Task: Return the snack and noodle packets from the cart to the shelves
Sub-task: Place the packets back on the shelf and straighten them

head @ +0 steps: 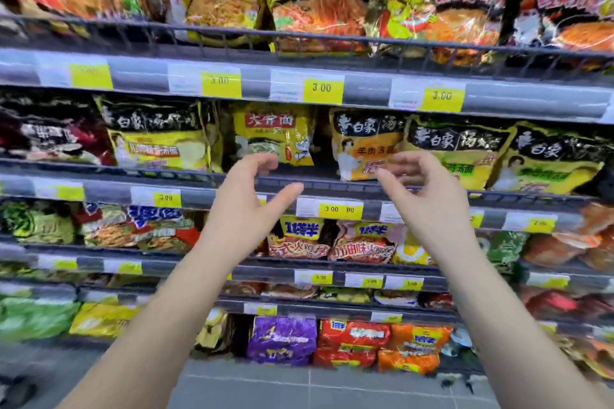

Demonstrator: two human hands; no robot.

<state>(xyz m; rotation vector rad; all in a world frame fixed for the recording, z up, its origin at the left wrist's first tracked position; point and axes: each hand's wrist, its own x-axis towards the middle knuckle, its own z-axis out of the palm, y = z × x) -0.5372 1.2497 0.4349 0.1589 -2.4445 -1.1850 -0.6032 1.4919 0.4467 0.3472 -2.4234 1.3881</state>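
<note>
Shelves (365, 91) of grey metal with thin wire front rails carried rows of glossy, crinkled noodle packets. The left hand (246, 206) hung at 9 o'clock of centre and the right hand (432, 202) at 3 o'clock. Both held nothing, their fingers loosely curled and spread apart, thumbs out. Between and just above them, at 12 o'clock, a yellow pillow-shaped noodle packet (274, 138) stood upright on the second shelf, set back from the rail. Flat yellow price tags (321, 88) lined the shelf edges.
</note>
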